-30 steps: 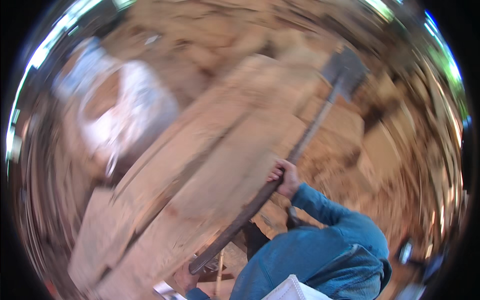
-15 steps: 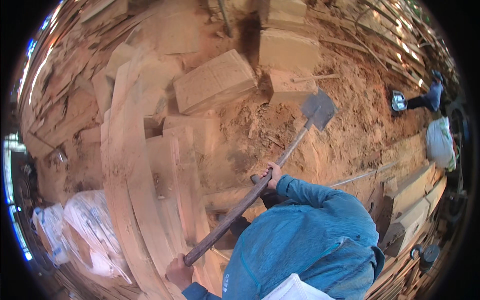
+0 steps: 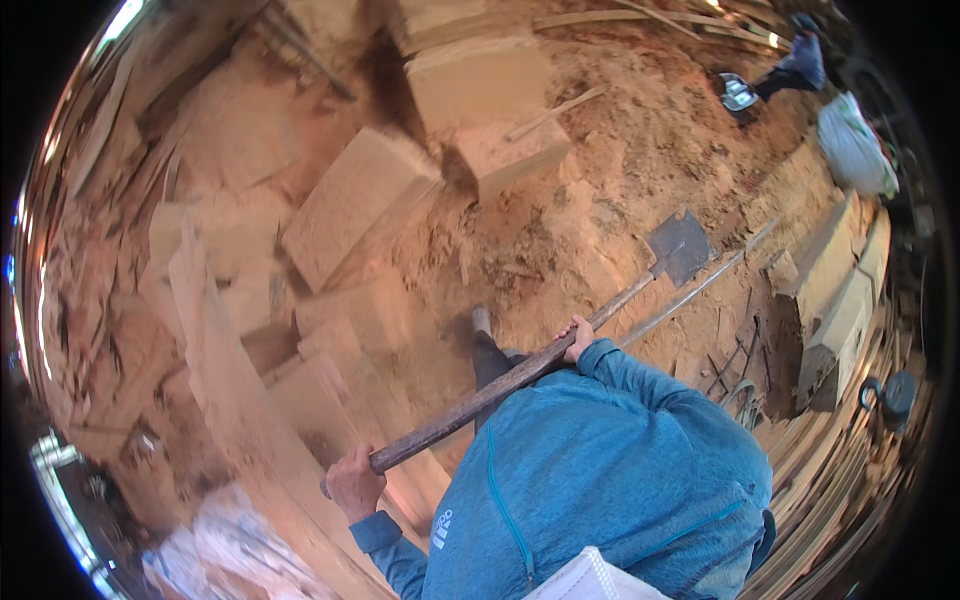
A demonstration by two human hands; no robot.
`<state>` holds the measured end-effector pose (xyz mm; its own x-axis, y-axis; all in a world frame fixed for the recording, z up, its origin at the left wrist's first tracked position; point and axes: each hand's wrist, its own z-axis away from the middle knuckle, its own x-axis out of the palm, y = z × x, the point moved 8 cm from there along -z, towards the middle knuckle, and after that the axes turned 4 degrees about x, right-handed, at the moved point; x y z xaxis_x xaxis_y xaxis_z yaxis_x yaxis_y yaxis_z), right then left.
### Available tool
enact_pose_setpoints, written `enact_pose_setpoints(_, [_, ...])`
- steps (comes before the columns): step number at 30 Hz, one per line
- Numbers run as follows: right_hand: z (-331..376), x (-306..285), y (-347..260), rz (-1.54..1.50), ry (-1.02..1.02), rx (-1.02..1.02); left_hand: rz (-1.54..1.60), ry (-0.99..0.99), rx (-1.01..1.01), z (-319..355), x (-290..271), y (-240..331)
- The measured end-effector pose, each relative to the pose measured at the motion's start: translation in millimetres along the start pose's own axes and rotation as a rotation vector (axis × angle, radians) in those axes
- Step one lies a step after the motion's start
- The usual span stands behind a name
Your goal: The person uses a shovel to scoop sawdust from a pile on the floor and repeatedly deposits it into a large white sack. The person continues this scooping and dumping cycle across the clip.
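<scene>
One shovel [image 3: 513,380], two hands [image 3: 357,484]

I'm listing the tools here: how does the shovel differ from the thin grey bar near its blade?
The shovel is gripped by the left hand and right hand, while the thin grey bar lies on the ground, held by neither. The shovel ends in a broad, flat blade; the bar shows none. The shovel's handle is brown and thicker than the bar. Both are long and slant up toward the picture's right.
</scene>
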<state>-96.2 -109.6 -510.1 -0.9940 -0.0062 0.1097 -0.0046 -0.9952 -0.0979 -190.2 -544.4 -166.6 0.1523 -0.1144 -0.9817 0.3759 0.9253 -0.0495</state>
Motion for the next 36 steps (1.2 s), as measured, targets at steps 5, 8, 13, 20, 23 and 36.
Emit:
enact_pose_setpoints(5, [-40.2,62.0,-25.2,-0.119,-0.078,-0.052,-0.009,0.029,0.109,-114.7,37.6,-13.0])
enact_pose_setpoints(8, [-62.7,90.8,-33.3,-0.162,-0.014,-0.079,0.023,0.002,0.154,-172.9,59.3,-20.6])
enact_pose_setpoints(13, [-73.8,147.0,-27.9,-0.152,-0.129,-0.042,-0.031,-0.138,0.13,-222.1,65.6,-41.3])
enact_pose_setpoints(20, [-82.8,174.9,-36.9,-0.177,-0.054,0.029,0.173,-0.37,0.195,-255.3,66.6,-40.2])
enact_pose_setpoints(23, [-92.0,175.0,-52.0,-0.096,-0.006,0.034,0.229,-0.515,0.166,-261.4,60.1,-26.5])
enact_pose_setpoints(36, [-234.4,163.5,-191.1,0.283,0.006,0.289,0.193,-0.865,0.088,-279.0,59.5,216.4])
